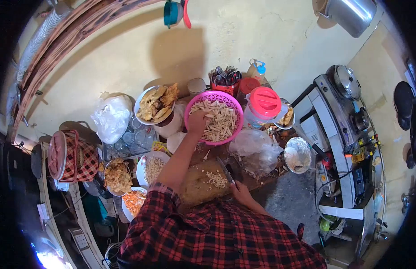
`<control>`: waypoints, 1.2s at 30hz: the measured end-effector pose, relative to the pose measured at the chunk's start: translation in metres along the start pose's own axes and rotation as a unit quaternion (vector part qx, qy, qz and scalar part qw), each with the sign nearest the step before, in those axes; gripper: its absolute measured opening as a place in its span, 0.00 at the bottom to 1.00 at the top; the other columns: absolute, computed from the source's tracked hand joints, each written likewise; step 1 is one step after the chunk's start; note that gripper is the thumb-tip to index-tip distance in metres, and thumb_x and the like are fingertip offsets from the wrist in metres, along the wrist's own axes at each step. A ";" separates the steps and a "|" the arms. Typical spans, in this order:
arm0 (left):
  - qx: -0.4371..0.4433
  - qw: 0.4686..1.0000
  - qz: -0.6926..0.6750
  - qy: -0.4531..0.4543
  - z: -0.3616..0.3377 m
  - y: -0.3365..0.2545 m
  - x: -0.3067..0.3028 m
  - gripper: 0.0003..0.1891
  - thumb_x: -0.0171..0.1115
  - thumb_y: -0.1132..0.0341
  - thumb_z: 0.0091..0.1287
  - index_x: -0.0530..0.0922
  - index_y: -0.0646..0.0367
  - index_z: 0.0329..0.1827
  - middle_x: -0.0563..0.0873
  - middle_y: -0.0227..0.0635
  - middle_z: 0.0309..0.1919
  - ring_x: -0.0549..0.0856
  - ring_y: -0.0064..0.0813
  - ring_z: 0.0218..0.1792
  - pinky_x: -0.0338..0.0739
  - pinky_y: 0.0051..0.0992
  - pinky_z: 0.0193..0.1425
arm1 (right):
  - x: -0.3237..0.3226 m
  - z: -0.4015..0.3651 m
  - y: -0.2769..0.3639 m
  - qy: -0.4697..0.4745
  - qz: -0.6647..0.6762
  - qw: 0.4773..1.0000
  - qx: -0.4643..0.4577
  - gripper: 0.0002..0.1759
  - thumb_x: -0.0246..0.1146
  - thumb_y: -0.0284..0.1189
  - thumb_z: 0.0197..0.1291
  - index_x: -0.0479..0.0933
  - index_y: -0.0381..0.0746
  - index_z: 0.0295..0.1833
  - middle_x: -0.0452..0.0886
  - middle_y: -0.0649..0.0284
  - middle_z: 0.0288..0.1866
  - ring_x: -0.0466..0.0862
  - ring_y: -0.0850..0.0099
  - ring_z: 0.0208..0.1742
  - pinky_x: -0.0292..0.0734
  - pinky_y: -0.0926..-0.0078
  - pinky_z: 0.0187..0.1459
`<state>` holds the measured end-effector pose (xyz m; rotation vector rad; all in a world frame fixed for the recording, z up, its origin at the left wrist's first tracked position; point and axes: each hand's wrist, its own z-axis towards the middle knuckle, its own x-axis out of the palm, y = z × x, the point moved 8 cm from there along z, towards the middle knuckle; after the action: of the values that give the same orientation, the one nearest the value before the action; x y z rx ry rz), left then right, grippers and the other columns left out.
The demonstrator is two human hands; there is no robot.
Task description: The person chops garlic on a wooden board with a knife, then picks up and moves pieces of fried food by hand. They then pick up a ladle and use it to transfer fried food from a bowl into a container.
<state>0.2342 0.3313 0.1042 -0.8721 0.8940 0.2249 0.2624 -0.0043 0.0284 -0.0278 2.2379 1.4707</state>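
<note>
My left hand (197,122) reaches into a pink basket (239,112) heaped with pale cut strips (220,122); its fingertips are hidden among them. In my right hand (242,194) is a knife (226,171), its blade lying along the right side of the wooden cutting board (195,187). Small diced pieces (216,180) sit on the board beside the blade. A white plate (140,172) left of my forearm carries more pale dice (154,169).
Left of the board stand a bowl of fried food (118,176) and a plate of orange shreds (134,201). Behind are a bowl of large fried pieces (156,104) and a red-lidded jug (265,103). A plastic bag (255,151) and white bowl (297,155) are right, near the stove (338,112).
</note>
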 end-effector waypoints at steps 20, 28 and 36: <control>-0.173 0.981 -0.070 -0.058 -0.324 0.009 -0.052 0.11 0.71 0.65 0.46 0.82 0.56 0.32 0.83 0.34 0.33 0.79 0.38 0.41 0.68 0.39 0.51 | 0.066 -0.021 -0.022 0.083 -0.228 0.965 -0.097 0.20 0.49 0.37 0.66 0.67 0.26 0.46 0.77 0.38 0.29 0.78 0.40 0.33 0.71 0.46 0.34; -0.164 0.986 0.022 -0.030 -0.334 -0.014 -0.035 0.11 0.67 0.60 0.51 0.82 0.50 0.37 0.83 0.32 0.37 0.76 0.35 0.48 0.63 0.39 0.52 | 0.076 -0.032 0.000 0.107 -0.267 0.955 -0.068 0.19 0.51 0.37 0.65 0.65 0.29 0.47 0.78 0.38 0.28 0.79 0.41 0.31 0.74 0.47 0.31; -0.144 0.987 0.043 -0.063 -0.336 -0.023 -0.033 0.08 0.66 0.63 0.52 0.82 0.50 0.36 0.83 0.30 0.35 0.78 0.34 0.46 0.62 0.38 0.53 | 0.082 -0.036 -0.009 0.091 -0.295 0.945 -0.104 0.18 0.51 0.36 0.66 0.64 0.30 0.49 0.78 0.42 0.25 0.80 0.45 0.28 0.76 0.50 0.28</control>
<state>0.0277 0.0717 0.0351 -1.0745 0.7927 0.4885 0.1781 -0.0212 0.0007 -0.8554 1.9421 1.3839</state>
